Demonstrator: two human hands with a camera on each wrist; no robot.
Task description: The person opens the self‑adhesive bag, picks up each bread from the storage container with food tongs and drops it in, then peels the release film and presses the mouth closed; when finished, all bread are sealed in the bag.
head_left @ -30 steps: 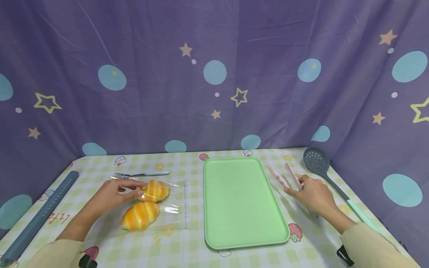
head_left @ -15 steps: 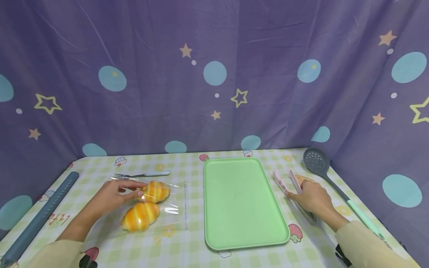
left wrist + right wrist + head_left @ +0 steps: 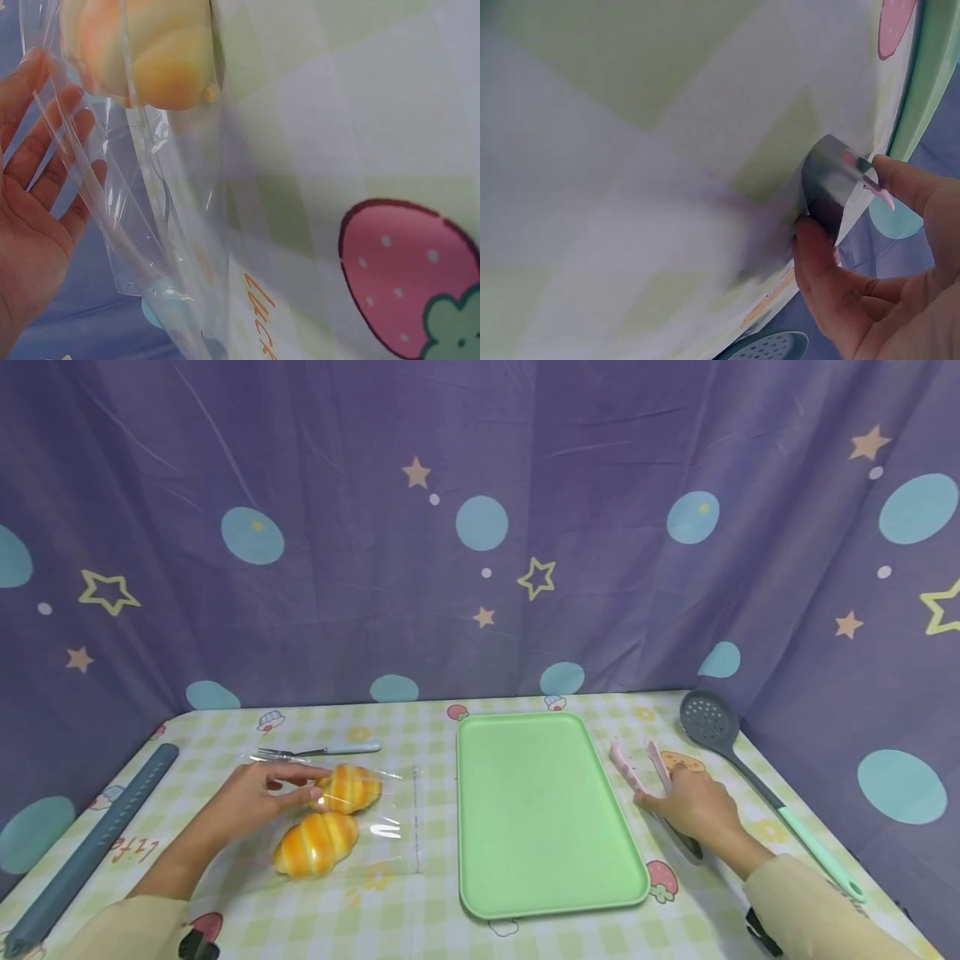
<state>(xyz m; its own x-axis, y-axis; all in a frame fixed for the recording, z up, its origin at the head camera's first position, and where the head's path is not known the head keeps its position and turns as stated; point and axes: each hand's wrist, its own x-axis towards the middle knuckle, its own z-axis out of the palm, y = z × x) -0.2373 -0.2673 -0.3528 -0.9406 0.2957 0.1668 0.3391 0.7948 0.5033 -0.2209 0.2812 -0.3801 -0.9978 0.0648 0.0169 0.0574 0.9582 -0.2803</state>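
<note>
Two golden croissants, a far one (image 3: 352, 788) and a near one (image 3: 315, 846), lie in a clear plastic bag (image 3: 401, 843) on the left. My left hand (image 3: 251, 797) holds the bag's left side, thumb and fingertips at the far croissant's end. In the left wrist view its fingers (image 3: 84, 124) show through the film. To the right of the tray, my right hand (image 3: 701, 810) grips pink-tipped metal tongs (image 3: 662, 768) low over the cloth, the two arms apart and pointing away from me. The right wrist view shows their curved metal bend (image 3: 829, 180) between thumb and fingers.
A light green tray (image 3: 543, 818) lies mid-table. Behind the bag is a fork (image 3: 337, 749) with a pale handle. A grey skimmer (image 3: 708, 718) with a mint handle lies far right, and a blue-grey rod (image 3: 93, 843) far left. A purple curtain (image 3: 480, 635) backs the checked table.
My right hand has lowered the tongs and shifted slightly towards the tray, uncovering more of the cloth's printed cookie. The left hand and bag have stayed in place.
</note>
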